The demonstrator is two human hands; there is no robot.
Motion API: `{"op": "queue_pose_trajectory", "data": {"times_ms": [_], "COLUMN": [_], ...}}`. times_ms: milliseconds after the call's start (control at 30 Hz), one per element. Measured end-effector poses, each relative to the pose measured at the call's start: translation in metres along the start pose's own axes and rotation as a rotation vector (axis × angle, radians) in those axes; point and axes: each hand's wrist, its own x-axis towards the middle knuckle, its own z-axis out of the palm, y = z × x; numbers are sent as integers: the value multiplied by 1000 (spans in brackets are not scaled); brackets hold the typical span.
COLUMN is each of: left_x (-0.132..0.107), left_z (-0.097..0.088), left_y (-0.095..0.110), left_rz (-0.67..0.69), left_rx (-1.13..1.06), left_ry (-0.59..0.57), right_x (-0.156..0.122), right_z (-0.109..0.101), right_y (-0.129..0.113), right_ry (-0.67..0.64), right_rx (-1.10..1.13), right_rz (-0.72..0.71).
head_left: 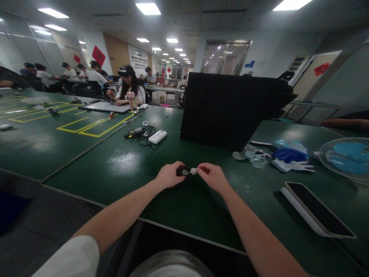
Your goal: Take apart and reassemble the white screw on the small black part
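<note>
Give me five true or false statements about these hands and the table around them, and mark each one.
1. The left hand holds a small dark part. True.
2. The right hand lies flat on the table. False: it pinches a small whitish piece.
3. A large black panel stands beyond the hands. True.
4. The fan with blue blades is left of the hands. False: it is at the right edge of the view.
5. The tabletop is green. True.
</note>
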Motion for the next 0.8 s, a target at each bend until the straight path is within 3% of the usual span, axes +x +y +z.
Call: {"op": "queue_pose_trajectory", "data": {"times_ms": [300, 467, 567, 667, 800], "left_x": [1, 3, 3, 3, 2], "left_z": [5, 7, 6, 6, 5], "left_y": [1, -1, -2, -3, -4], "left_rz": [40, 44, 45, 33, 41], "left_rx": [-26, -85, -115, -128, -139], "left_ry": [-22, -42, -41, -50, -64], "right_x": [1, 1, 3, 8, 14], "right_z": [10, 16, 8, -3, -13], "right_y": [0, -2, 9, 31, 63], "right_ry": [-36, -62, 83, 290, 130], "right_rx": [-105, 5, 196, 548, 904], "right_rz": [-60, 20, 111, 299, 581]}}
